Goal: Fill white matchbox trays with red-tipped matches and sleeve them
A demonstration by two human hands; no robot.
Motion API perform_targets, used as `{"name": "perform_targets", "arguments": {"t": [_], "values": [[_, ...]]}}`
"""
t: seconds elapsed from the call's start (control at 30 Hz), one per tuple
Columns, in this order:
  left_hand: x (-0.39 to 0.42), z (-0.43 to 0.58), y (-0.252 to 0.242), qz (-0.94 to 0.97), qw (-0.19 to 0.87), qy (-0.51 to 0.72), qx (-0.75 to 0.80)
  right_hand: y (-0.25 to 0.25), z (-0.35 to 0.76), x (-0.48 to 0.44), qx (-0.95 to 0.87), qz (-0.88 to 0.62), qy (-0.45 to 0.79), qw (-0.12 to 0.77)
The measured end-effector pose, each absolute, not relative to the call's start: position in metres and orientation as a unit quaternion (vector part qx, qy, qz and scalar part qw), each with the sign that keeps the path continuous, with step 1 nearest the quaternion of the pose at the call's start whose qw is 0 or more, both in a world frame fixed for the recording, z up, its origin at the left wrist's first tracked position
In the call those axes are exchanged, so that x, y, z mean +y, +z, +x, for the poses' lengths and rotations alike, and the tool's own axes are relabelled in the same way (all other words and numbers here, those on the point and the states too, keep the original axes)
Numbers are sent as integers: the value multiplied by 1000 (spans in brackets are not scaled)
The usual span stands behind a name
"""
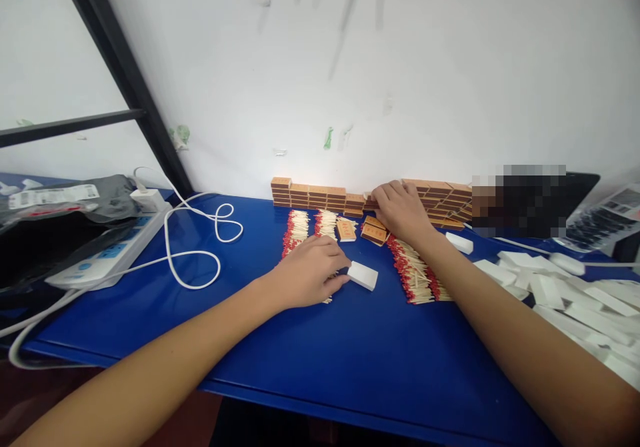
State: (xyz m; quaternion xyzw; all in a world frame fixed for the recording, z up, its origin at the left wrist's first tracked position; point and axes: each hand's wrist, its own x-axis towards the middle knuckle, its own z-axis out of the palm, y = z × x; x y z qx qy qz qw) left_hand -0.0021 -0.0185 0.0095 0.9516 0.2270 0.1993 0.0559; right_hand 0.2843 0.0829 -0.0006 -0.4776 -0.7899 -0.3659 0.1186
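Note:
My left hand [313, 271] is closed, thumb and fingertips at the left end of a small white matchbox tray [363, 276] just above or on the table. Beneath this hand lie rows of red-tipped matches [299, 223]. My right hand [401, 210] reaches to the back, its fingers curled over a matchbox [369, 203] in the low middle of the row; the fingertips are partly hidden. Two loose matchboxes [374, 229] lie below it, and another matchbox [346, 229] with a pale end sits to their left. More matches [413, 273] are beside my right forearm.
Stacked matchboxes [325, 197] stand along the wall, with a taller stack [440, 200] on the right. White trays [545, 290] are heaped at the right, before a dark screen [565, 200]. A power strip [113, 250] and white cables [193, 253] occupy the left side.

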Motion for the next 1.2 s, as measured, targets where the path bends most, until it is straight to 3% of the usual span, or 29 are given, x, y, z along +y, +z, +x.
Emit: {"name": "perform_targets", "arguments": {"t": [0.37, 0.83, 1.07, 1.2], "values": [[-19, -2, 10, 949, 58, 208, 228, 0, 283, 86, -790, -496, -343, 114], [-18, -4, 8, 948, 59, 218, 224, 38, 264, 73, -758, -537, -339, 151], [-18, -4, 9, 947, 58, 221, 224, 23, 246, 87, -789, -496, -326, 159], [-18, -4, 10, 947, 59, 224, 224, 15, 252, 92, -812, -455, -299, 211]]}}
